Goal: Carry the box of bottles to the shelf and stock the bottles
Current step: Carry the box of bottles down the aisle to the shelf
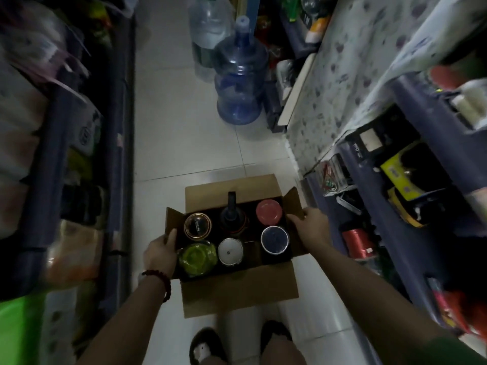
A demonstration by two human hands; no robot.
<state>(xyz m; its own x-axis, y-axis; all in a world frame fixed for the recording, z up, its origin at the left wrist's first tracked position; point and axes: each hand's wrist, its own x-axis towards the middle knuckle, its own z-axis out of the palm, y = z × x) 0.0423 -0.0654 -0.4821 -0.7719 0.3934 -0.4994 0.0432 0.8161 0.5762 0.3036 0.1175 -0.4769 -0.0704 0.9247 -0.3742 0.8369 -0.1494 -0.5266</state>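
— Where is the cardboard box [238,292]?
— Over the tiled floor [184,143] of the aisle, flaps open, six bottles [269,212] upright inside.
— And the hands?
— The left hand [160,251] grips its left flap, the right hand [308,225] grips the right flap; shelves [411,164] stand either side.

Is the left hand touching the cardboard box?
Touching. The head view shows the left hand gripping the cardboard box's left flap, thumb lying on the flap's inner face, no gap.
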